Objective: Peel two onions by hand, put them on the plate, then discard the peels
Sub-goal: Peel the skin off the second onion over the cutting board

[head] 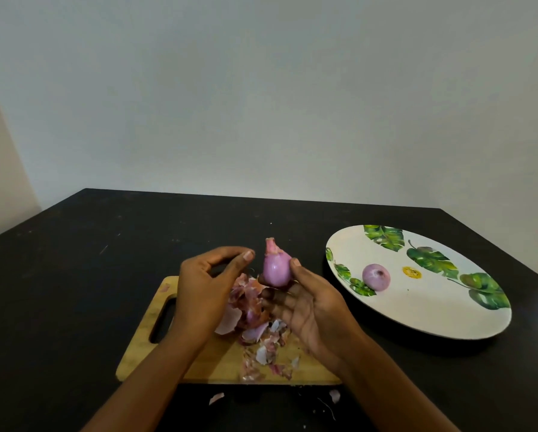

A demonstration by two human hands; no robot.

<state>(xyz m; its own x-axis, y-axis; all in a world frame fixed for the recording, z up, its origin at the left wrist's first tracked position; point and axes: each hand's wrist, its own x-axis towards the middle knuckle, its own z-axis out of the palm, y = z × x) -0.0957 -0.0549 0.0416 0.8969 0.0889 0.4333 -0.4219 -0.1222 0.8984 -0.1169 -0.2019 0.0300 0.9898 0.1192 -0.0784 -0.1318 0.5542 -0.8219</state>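
Observation:
My right hand (311,310) holds a purple onion (276,269) upright between thumb and fingers, above the far end of the wooden cutting board (143,353). A stub of skin remains at the onion's top. My left hand (205,288) hovers just left of the onion with fingers and thumb curved and nothing between them. A heap of onion peels (255,319) lies on the board under both hands. A peeled onion (376,277) sits on the left part of the white plate (433,319) with green leaf prints.
The black table (74,291) carries the board in the middle and the plate at the right. Two stray peel scraps (216,398) lie on the table in front of the board. A pale wall stands behind the table's far edge.

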